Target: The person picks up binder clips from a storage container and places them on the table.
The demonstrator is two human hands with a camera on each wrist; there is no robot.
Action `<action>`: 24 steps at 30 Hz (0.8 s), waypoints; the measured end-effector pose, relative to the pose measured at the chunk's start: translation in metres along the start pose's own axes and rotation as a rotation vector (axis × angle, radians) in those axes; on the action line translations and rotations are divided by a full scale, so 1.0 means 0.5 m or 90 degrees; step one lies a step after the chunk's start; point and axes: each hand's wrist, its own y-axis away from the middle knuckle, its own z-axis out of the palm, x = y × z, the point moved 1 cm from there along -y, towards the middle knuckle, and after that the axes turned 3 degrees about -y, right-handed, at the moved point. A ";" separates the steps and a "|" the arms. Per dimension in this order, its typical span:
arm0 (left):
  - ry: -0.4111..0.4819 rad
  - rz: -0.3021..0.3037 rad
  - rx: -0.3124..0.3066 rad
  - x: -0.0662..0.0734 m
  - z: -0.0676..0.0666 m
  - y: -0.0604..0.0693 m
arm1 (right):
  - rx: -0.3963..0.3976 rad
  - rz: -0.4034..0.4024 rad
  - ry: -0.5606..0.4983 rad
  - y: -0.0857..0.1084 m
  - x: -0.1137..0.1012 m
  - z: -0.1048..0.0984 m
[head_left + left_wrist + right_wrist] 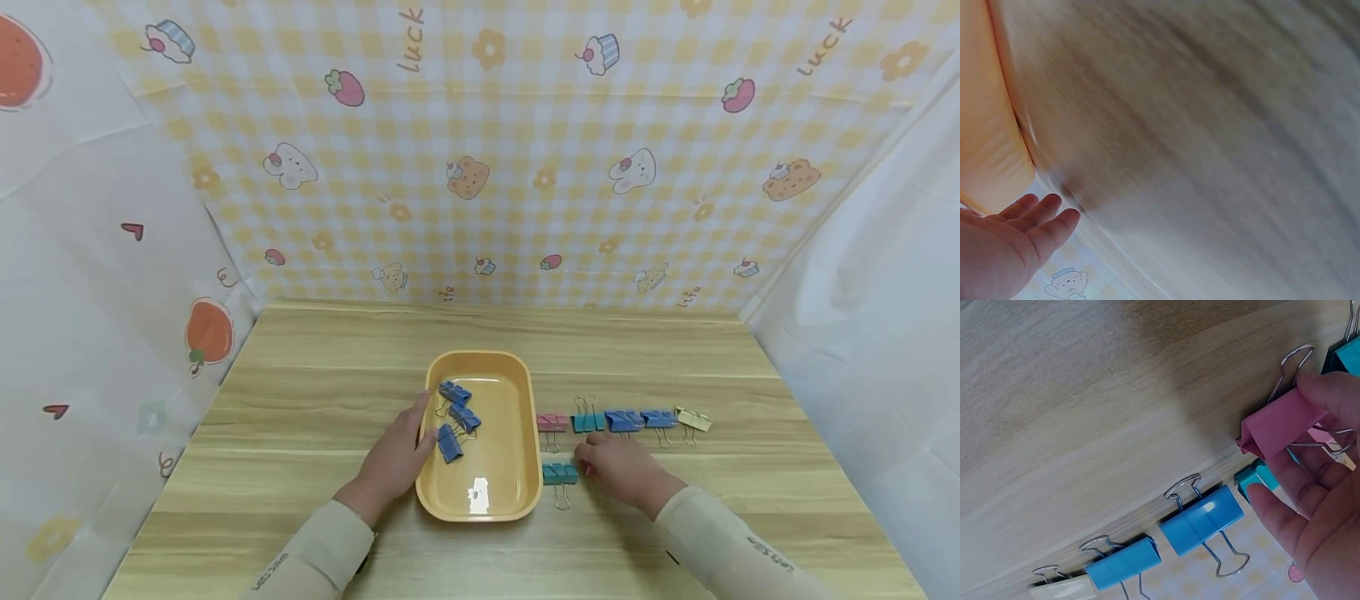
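A yellow tray (536,500) holds three blue binder clips (450,443) near its left side. My left hand (396,450) rests against the tray's left side, its thumb over the rim. Extended fingers (1047,225) show beside the tray wall in the left wrist view. To the right of the tray, my right hand (618,467) pinches a pink binder clip (1282,422) between thumb and fingers. A teal binder clip (560,474) lies between that hand and the tray.
Behind the right hand runs a row of binder clips: pink (552,422), teal (588,422), two blue ones (624,420) and pale yellow (693,419). A patterned cloth (495,225) hangs at the back of the wooden table (315,358), with white cloth on both sides.
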 end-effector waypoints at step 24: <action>0.009 -0.002 -0.002 0.005 -0.004 0.001 | 0.023 0.003 0.015 0.001 -0.004 -0.004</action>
